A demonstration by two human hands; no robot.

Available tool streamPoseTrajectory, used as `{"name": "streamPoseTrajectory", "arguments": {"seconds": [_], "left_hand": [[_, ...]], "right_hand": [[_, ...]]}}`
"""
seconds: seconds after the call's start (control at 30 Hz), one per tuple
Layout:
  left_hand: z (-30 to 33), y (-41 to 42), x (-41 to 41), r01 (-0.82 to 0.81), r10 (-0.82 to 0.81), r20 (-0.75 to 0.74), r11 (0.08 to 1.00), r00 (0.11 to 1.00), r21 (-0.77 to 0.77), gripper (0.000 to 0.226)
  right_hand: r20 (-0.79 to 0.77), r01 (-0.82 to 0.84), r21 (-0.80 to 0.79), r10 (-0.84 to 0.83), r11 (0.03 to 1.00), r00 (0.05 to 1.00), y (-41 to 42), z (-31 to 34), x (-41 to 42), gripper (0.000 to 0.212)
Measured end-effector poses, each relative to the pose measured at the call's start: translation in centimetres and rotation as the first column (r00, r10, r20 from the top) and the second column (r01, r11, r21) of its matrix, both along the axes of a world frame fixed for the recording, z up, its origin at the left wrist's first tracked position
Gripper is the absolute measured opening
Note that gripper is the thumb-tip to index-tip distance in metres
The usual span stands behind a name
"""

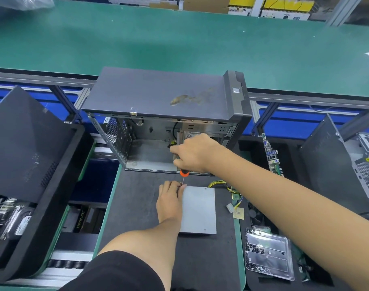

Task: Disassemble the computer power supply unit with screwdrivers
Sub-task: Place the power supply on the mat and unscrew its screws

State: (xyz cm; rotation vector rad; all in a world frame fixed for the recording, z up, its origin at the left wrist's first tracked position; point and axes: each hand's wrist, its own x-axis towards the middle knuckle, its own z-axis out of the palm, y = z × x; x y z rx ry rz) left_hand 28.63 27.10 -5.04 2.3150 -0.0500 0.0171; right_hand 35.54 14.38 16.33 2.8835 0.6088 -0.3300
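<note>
One grey power supply unit [198,208] lies flat on the dark mat [141,206], just in front of one open computer case [158,101]. One screwdriver [184,174] stands upright at its far-left corner; the right hand [195,153] is wrapped round the handle, and the left hand [170,201] pinches the shaft at the tip. Yellow wires [221,183] trail rightward. One clear tray [268,255] holds screws. A box [82,219] at left reads "PRIME".

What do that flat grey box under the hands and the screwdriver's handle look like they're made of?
The grey box looks like sheet metal with a dull, matte finish: flat panel, crisp edges, small screw holes near its corners. The screwdriver handle looks like orange and black plastic, possibly rubbery; most of it is hidden in the right hand.
</note>
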Motion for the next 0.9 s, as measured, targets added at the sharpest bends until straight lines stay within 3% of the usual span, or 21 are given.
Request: {"name": "streamPoseTrajectory", "arguments": {"seconds": [0.2, 0.37, 0.43, 0.6, 0.7, 0.8, 0.9], "left_hand": [[-0.18, 0.03, 0.09, 0.0, 0.001, -0.014, 1.0, 1.0, 0.013, 0.019], [-0.04, 0.03, 0.05, 0.006, -0.006, -0.021, 1.0, 1.0, 0.009, 0.019], [-0.01, 0.02, 0.04, 0.006, -0.006, -0.024, 1.0, 1.0, 0.007, 0.02], [0.08, -0.05, 0.02, 0.001, -0.001, -0.016, 1.0, 1.0, 0.003, 0.018], [0.08, 0.0, 0.01, 0.003, -0.003, -0.017, 1.0, 1.0, 0.004, 0.019], [-0.02, 0.0, 0.12, -0.003, 0.003, -0.03, 1.0, 1.0, 0.004, 0.02], [-0.08, 0.0, 0.11, -0.005, 0.005, -0.04, 1.0, 0.999, -0.009, 0.021]], "right_hand": [[-0.142, -0.044, 0.188, 0.071, 0.981, 0.987, -0.08, 0.7, 0.06, 0.006], [-0.215, 0.018, 0.322, 0.055, 0.946, 0.975, -0.17, 0.36, -0.18, 0.018], [-0.209, -0.002, 0.284, 0.064, 0.959, 0.976, -0.3, 0.51, -0.2, 0.022], [-0.074, 0.025, -0.027, -0.027, 0.999, 0.997, 0.02, 0.74, -0.22, 0.042], [-0.042, 0.028, -0.045, -0.03, 0.999, 0.999, 0.41, 0.62, -0.24, 0.032], [-0.131, -0.021, 0.058, 0.029, 0.998, 0.991, 0.55, 0.84, 0.02, 0.006], [-0.253, 0.049, 0.27, 0.022, 0.961, 0.967, 0.51, 1.03, 0.05, 0.013]]}}
